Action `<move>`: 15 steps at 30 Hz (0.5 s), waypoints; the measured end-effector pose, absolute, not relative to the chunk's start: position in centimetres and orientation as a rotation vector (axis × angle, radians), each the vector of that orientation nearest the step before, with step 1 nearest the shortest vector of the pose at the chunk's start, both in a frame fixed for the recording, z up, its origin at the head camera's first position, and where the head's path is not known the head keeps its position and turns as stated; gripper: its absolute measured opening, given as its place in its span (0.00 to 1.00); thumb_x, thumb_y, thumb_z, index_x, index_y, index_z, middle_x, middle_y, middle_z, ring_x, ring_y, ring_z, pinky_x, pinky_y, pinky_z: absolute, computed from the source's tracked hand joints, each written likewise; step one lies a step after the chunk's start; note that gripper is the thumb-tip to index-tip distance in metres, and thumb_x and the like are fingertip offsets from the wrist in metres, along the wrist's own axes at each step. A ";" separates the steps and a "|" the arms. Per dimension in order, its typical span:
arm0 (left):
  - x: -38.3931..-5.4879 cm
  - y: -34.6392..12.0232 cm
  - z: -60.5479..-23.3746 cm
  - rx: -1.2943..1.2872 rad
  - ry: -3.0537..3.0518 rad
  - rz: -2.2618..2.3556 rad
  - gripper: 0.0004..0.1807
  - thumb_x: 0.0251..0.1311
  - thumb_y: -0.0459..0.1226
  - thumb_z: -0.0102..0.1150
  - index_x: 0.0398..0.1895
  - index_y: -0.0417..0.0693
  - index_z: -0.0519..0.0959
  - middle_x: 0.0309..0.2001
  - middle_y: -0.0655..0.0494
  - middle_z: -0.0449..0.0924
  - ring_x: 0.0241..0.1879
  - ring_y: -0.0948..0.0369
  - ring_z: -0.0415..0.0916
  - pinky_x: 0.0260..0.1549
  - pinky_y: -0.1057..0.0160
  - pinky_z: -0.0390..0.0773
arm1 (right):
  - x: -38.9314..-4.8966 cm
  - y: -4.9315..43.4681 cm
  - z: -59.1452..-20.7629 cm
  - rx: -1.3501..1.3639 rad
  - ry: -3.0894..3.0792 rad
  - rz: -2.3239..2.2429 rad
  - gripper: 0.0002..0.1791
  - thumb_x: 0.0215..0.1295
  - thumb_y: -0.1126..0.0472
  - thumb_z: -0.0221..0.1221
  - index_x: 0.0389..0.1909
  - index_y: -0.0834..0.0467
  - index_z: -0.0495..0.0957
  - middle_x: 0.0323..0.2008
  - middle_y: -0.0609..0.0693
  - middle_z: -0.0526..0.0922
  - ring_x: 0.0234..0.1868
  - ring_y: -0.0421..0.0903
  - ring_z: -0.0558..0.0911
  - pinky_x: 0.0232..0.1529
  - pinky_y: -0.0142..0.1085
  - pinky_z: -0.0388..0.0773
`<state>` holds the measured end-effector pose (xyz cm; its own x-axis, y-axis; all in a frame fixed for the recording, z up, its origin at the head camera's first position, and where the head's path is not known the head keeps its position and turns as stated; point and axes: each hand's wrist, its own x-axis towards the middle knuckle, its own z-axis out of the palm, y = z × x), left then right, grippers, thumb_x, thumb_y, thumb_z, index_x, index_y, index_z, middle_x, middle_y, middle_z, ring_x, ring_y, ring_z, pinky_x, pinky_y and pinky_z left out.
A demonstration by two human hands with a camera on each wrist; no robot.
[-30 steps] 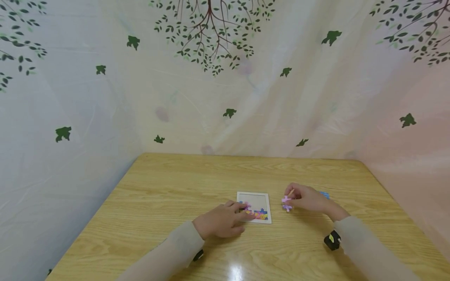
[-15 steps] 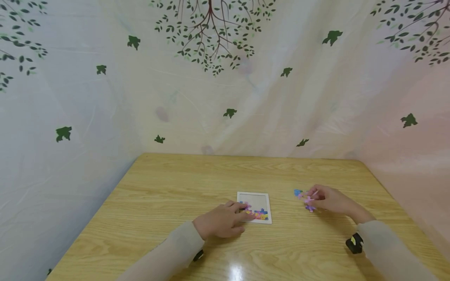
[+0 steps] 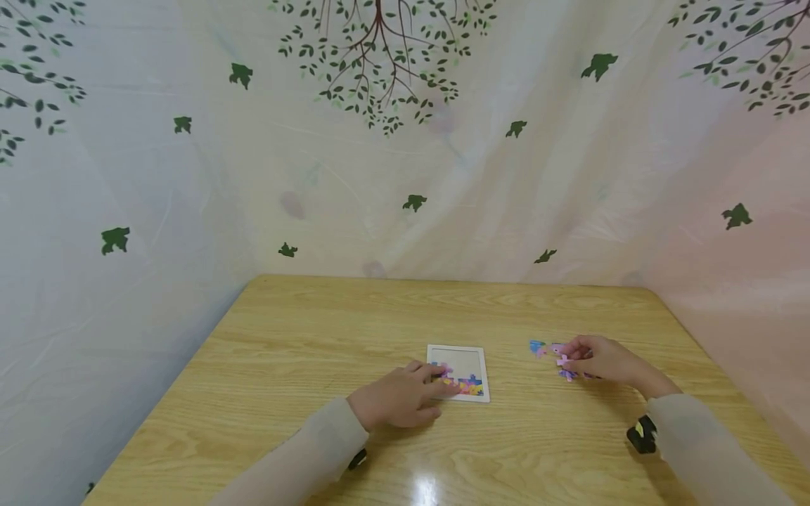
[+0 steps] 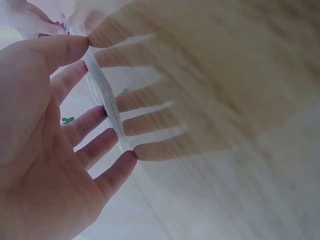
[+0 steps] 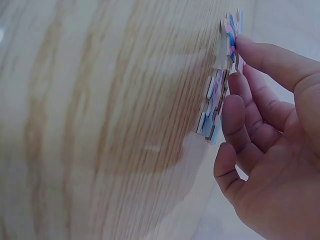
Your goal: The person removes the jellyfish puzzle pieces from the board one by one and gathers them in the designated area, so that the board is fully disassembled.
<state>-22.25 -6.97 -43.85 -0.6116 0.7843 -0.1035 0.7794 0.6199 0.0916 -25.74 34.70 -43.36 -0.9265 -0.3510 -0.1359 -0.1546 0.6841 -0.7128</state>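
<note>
My left hand [image 3: 403, 395] rests with fingers spread on the near left part of a white puzzle frame [image 3: 486, 376]. Joined puzzle pieces [image 3: 471, 386] in pink, yellow and blue fill the frame's lower part; my fingers hide some. In the left wrist view the fingertips [image 4: 112, 135] meet the frame's edge. To the right, my right hand [image 3: 607, 362] pinches a pink puzzle piece [image 3: 562, 360] between thumb and fingers. A purple piece [image 3: 567, 376] shows just below it. In the right wrist view, several loose pieces [image 5: 212, 105] lie beneath the curled fingers.
A blue and pink piece [image 3: 538, 348] lies left of my right hand. The wooden table [image 3: 316, 316] reaches back to a hanging cloth [image 3: 342, 211] printed with leaves and branches. A wrist camera [image 3: 642, 434] sits under the right sleeve.
My right hand has moved right, away from the frame, with the pink piece, mostly in the first half second. Blue and pink loose pieces left of it are uncovered. The left hand stays put.
</note>
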 end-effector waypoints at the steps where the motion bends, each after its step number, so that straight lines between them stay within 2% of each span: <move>1: -22.3 -7.0 -43.9 1.310 2.704 0.060 0.28 0.78 0.49 0.49 0.79 0.69 0.63 0.78 0.54 0.59 0.73 0.47 0.62 0.66 0.48 0.70 | -25.7 34.7 -43.4 -0.402 2.639 -1.078 0.16 0.70 0.60 0.64 0.50 0.69 0.77 0.36 0.53 0.78 0.32 0.44 0.76 0.29 0.32 0.76; 15: -22.3 -7.0 -44.1 1.298 2.699 0.080 0.27 0.78 0.49 0.47 0.78 0.69 0.64 0.78 0.54 0.58 0.74 0.48 0.61 0.68 0.48 0.69 | -26.1 34.7 -43.7 -0.387 2.643 -1.085 0.16 0.71 0.60 0.64 0.50 0.68 0.77 0.34 0.52 0.78 0.29 0.43 0.75 0.27 0.31 0.74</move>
<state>-22.27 -7.04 -44.11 -0.6160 0.7804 -0.1074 0.7727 0.6251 0.1105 -26.07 34.65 -43.70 -0.9313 -0.3383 -0.1353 -0.1455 0.6859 -0.7130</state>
